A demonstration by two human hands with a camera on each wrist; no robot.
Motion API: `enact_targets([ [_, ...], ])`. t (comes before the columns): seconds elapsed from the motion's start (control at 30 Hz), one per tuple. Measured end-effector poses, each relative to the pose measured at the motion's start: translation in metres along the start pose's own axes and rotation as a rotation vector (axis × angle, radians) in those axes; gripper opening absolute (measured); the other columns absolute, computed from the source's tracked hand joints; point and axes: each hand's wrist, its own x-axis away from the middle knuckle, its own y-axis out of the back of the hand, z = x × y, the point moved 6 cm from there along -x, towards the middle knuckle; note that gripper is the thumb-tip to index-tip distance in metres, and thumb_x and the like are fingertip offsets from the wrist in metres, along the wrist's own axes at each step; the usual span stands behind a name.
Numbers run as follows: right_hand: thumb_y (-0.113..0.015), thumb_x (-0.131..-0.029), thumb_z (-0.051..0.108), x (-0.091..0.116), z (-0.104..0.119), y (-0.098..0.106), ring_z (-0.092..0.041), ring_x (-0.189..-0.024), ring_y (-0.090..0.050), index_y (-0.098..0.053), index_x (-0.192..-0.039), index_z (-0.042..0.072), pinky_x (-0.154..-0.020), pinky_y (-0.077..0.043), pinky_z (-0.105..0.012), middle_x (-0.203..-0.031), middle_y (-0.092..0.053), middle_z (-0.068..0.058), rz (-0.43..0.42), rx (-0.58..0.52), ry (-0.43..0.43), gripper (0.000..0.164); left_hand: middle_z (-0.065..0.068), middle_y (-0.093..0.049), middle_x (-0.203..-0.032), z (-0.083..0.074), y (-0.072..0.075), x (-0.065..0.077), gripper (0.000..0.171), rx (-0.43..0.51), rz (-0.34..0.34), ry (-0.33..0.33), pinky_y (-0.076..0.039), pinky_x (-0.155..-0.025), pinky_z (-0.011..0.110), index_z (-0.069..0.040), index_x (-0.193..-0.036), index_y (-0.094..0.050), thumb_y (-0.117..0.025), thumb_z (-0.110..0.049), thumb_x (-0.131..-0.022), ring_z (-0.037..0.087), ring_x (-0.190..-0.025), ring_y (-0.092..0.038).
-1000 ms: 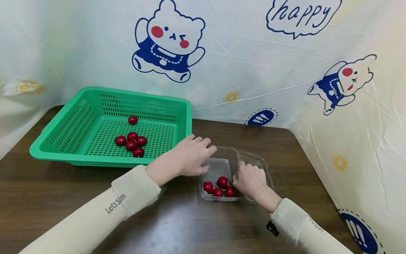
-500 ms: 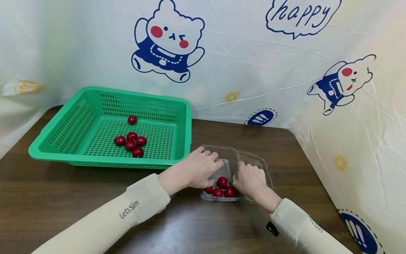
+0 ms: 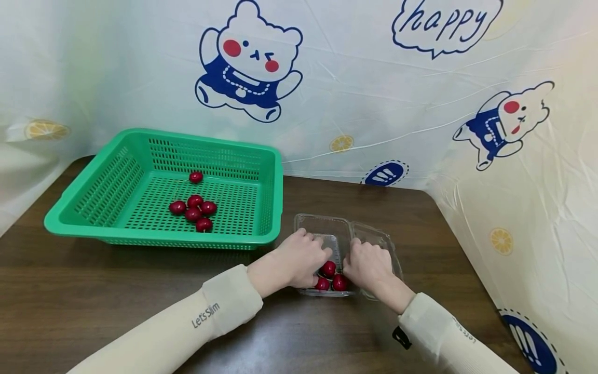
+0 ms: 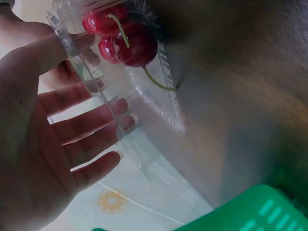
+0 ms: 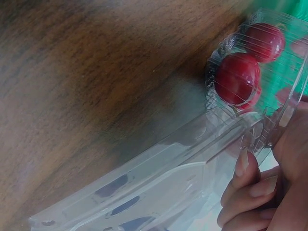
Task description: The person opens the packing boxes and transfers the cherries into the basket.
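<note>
A clear plastic clamshell box (image 3: 299, 221) stands on the table with its lid (image 3: 394, 254) folded out to the right. Cherries lie at its near end; a cherry (image 3: 328, 268) and two neighbours show beside my left hand (image 3: 299, 261). That hand reaches over the box's left wall, its fingers spread and slightly bent. In the left wrist view the fingers of the left hand (image 4: 62, 125) hold nothing visible, close to a stemmed cherry (image 4: 139, 45). With curled fingers, my right hand (image 3: 371, 266) grips the box at the hinge; the right wrist view shows its fingertips (image 5: 245, 166) against the plastic.
A green slotted basket (image 3: 163, 234) stands at the left back, with several cherries (image 3: 193, 214) on its bottom. Behind the brown table (image 3: 261, 332) hangs a printed curtain (image 3: 345, 93).
My left hand has moved right and toward me, from the box's left rim down to the cherries, covering the leftmost one. The right hand has stayed in place.
</note>
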Motion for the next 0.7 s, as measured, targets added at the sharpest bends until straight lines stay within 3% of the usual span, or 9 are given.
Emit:
enact_targets([
  [0.4,-0.055,-0.082,0.022,0.0,0.0,0.001,-0.03,-0.047,-0.055,-0.052,-0.069,0.005,-0.039,-0.044,-0.042,-0.057,-0.06,-0.014,-0.027,0.006,0.003,0.021,0.002,-0.074,-0.081,-0.005,-0.009,-0.009,0.019,0.03,-0.002,0.011,-0.053,-0.09,0.04,-0.014,-0.09,-0.068,-0.073,-0.025,-0.076,0.02,-0.073,-0.068],
  [0.7,-0.055,-0.082,0.022,0.0,0.0,0.001,-0.03,-0.048,-0.056,-0.051,-0.068,0.006,-0.039,-0.044,-0.043,-0.057,-0.06,-0.014,-0.031,0.005,0.005,0.021,0.004,-0.073,-0.078,-0.007,-0.015,-0.015,0.004,0.112,0.005,0.013,-0.058,-0.064,0.035,-0.014,-0.075,-0.069,-0.072,-0.014,-0.077,0.017,-0.061,-0.062],
])
